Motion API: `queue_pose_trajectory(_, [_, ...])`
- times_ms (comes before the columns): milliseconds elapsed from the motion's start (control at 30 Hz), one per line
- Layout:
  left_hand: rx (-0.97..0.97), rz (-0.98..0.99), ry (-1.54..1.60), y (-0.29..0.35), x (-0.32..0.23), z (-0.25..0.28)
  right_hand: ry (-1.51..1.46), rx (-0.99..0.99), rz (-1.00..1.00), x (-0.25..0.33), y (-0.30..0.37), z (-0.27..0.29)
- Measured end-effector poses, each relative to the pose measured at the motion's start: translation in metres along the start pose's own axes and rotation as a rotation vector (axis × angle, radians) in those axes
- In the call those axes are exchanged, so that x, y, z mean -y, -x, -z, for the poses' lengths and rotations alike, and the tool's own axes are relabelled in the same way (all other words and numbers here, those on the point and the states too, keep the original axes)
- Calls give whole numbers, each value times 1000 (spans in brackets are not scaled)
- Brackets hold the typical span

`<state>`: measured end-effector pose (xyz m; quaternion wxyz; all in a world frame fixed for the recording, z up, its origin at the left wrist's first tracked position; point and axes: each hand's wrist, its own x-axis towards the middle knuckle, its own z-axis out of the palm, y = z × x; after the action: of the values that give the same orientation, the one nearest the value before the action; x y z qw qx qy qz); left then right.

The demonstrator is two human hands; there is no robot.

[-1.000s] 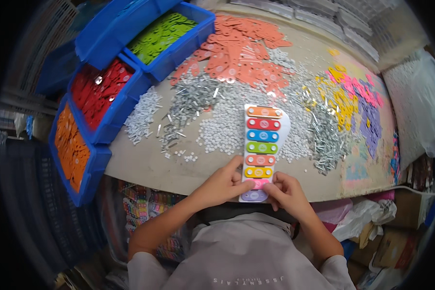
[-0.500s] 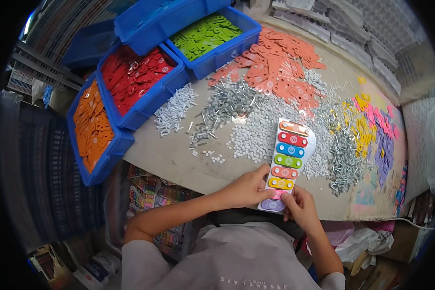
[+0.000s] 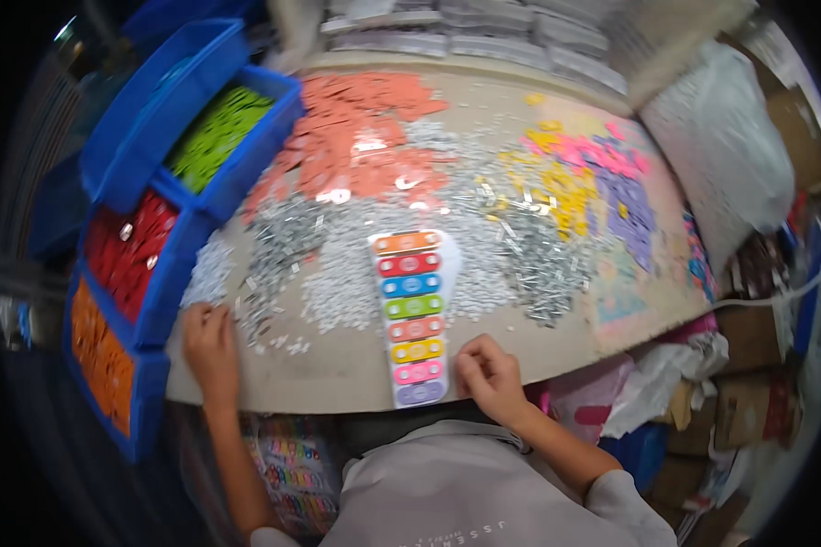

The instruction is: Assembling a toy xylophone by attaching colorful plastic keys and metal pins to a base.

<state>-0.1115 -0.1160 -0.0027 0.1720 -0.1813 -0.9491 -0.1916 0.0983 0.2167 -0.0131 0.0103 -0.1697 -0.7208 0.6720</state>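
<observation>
A toy xylophone [image 3: 416, 307] with a white base and several coloured bars lies upright before me on the table, with neither hand holding it. My right hand [image 3: 491, 376] rests just right of its lower bars, fingers curled in; whatever they may hold is hidden. Over at the left, my left hand [image 3: 212, 351] reaches the near edge of a pile of small white pins [image 3: 208, 272]. Motion blurs its fingers, so their grip is unclear. Beyond the xylophone spread small white caps [image 3: 342, 273], and metal pins [image 3: 283, 239] lie to their left.
Blue bins hold orange [image 3: 103, 360], red [image 3: 132, 251] and green [image 3: 221, 139] bars at the left. Salmon bars [image 3: 369, 128] heap at the back. More metal pins [image 3: 543, 269], yellow bars [image 3: 570, 201], pink pieces [image 3: 602, 157] and purple bars [image 3: 625, 219] lie right.
Both hands have let go of the xylophone, which now lies on the table. My left hand has moved left to the white pins; my right hand has drawn slightly aside. The view has turned right.
</observation>
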Motion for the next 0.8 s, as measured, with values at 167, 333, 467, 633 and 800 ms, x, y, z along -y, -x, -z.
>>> queue_pose_trajectory(167, [-5, -18, -32, 2, 10, -11, 639, -411, 478, 16, -16, 39])
queue_pose_trajectory(333, [-40, -83, -117, -2, -2, -13, 870, -776, 361, 31, -44, 120])
queue_pose_trajectory(467, [0, 137, 147, 12, -25, -9, 1102, -690, 197, 27, -46, 161])
queue_pose_trajectory(633, [250, 337, 628, 27, -86, 6, 1098, -653, 174, 10, -56, 169])
queue_pose_trajectory(800, [509, 510, 1167, 43, -121, 9, 1147, -726, 228, 11, -57, 165])
